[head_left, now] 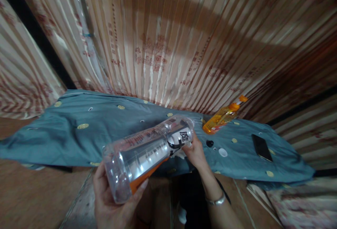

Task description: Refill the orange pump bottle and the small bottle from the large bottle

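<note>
A large clear plastic bottle point(143, 152) with a printed label and an orange strip along its underside lies tilted in front of me. My left hand point(110, 202) is closed under its base, close to the camera. My right hand point(193, 152) grips the far end, near the cap and a black strap. A metal bracelet sits on my right wrist. Both hands hold the bottle above the edge of a teal cloth point(79, 134).
On the teal cloth stand an orange-liquid bottle with an orange cap point(222, 116), a small black cap point(210, 143), a white round lid point(223, 152) and a dark phone point(261, 147). Striped beige curtains point(171, 39) hang behind. Brown tiled floor lies below.
</note>
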A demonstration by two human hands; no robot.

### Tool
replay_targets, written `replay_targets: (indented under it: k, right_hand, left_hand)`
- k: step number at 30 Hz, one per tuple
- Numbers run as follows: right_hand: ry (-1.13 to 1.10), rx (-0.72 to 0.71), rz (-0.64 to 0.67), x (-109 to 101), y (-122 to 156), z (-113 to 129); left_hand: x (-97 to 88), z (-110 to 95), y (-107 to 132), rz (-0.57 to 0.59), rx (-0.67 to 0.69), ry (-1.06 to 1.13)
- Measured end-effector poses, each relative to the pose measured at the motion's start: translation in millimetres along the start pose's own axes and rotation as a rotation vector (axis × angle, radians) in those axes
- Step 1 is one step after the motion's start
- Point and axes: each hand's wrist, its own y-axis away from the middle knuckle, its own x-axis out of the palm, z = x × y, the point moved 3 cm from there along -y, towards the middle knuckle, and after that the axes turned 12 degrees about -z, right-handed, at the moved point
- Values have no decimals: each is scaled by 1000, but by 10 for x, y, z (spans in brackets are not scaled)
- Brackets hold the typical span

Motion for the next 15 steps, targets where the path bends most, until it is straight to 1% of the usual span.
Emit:
replay_targets:
  k: [3, 8, 15]
  right_hand:
    - [0, 14, 11, -1, 3, 9]
    - [4, 31, 19, -2, 1, 3]
    - [30, 19, -13, 1, 3, -34]
  left_hand:
    - [3, 25, -1, 18, -55, 10]
    - [4, -8, 1, -5, -17, -2]
    - [-10, 13, -9, 0, -24, -34]
